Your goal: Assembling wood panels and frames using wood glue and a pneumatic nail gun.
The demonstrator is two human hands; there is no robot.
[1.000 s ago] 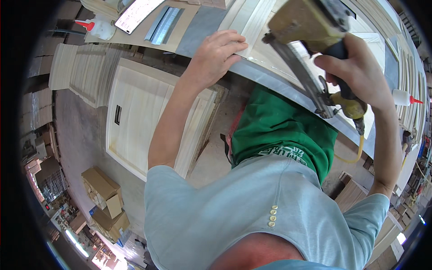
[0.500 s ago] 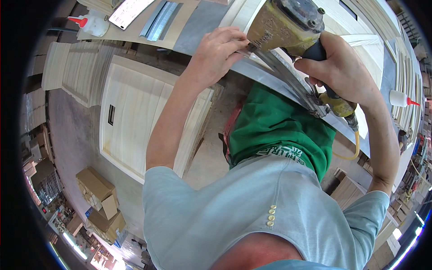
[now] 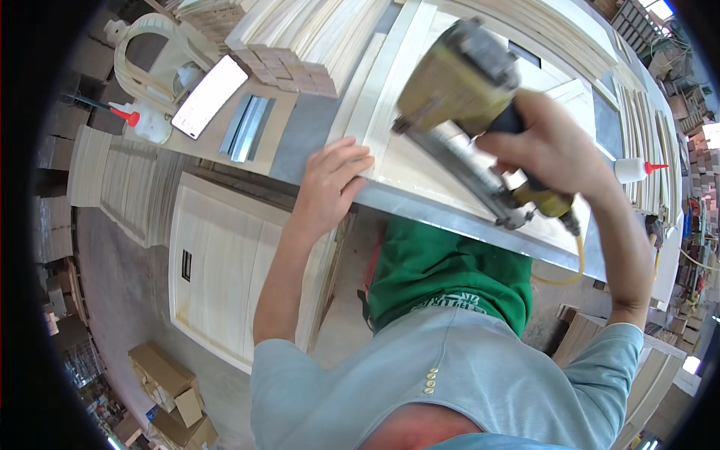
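My right hand (image 3: 551,146) is wrapped round the dark grip of a yellow pneumatic nail gun (image 3: 442,86). A long, slanted metal magazine runs back from its nose, and a thin yellow air hose (image 3: 581,259) trails from the handle. Motion blurs the gun, which I hold over a pale wooden panel (image 3: 409,161) on the workbench. To its left, my left hand (image 3: 328,184) touches the near end of a light wooden strip (image 3: 394,64) along the panel's left edge. Its fingers lie stretched over the wood, close to the bench's metal front edge.
Left on the bench are stacked wooden slats (image 3: 300,45), a white phone-like slab (image 3: 210,97), a metal channel piece (image 3: 247,127) and a red-tipped glue bottle (image 3: 150,124). Another glue bottle (image 3: 630,170) stands right. A wooden panel (image 3: 225,262) leans below the bench, and cardboard boxes (image 3: 165,379) sit lower left.
The nail gun has lifted off the corner beside my left hand and shifted slightly left. My left hand has gone from pinching near its nose to resting on the strip. The view has tilted forward over the bench.
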